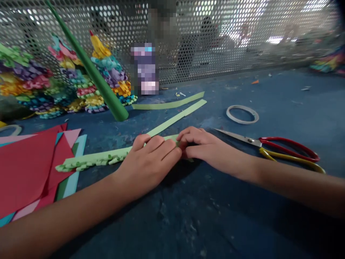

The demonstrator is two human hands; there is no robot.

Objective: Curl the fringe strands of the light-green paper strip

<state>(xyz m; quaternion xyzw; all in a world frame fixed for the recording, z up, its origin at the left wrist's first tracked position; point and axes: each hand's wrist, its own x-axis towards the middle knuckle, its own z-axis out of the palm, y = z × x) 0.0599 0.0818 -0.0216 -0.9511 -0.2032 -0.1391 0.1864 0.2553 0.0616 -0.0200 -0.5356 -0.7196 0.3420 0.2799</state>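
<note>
1. Item under inspection: a fringed pale-green paper strip (94, 158) lies flat on a scuffed blue workbench (188, 219). Its visible length carries rows of small, tight paper curls, densest at the far left end. The other end is hidden beneath the hands.
2. Left hand (147, 163): rests on the strip's middle section. The left fingers (159, 144) are bent and clenched over the strip, grasping it against the bench.
3. Right hand (210, 147): sits at the strip's right end. The right fingers (188, 135) are curled, with their tips meeting the left fingers and grasping the paper there. The contact point is partly hidden.
4. Beyond the strip: a plain pale-green paper strip (178, 113) angles away from the hands, and a second one (168, 104) lies just past it.
5. Right of the strip: red-and-yellow-handled scissors (291, 151) and a roll of clear tape (242, 114).
6. Left of the strip: overlapping red paper sheets (27, 165), partly beneath its curled end.
7. Far side of the strip: a dark green paper cone (94, 68) and curled multicoloured paper cones (107, 72) stand before a perforated metal screen (81, 28).
</note>
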